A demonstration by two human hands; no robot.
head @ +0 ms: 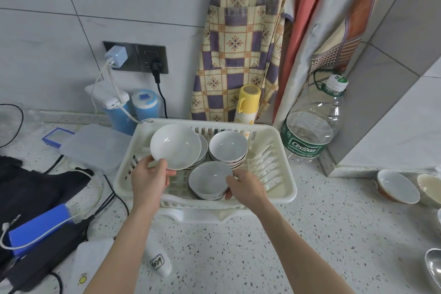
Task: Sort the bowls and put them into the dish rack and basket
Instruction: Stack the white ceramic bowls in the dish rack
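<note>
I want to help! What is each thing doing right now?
Left hand: grips shallow white bowl, lifted, tilted.
Right hand: holds grey-white deep bowl, upright atop a stack.
Cream plastic dish rack: holds bowl stacks.
Clear plastic water bottle: capped, upright.
Yellow cup: upside down.

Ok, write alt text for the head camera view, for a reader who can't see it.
A person's left hand holds a shallow white ceramic bowl above a cream plastic dish rack, while the right hand grips a deeper white bowl inside it. Another stack of white bowls sits in the rack, on a speckled stone counter.
</note>
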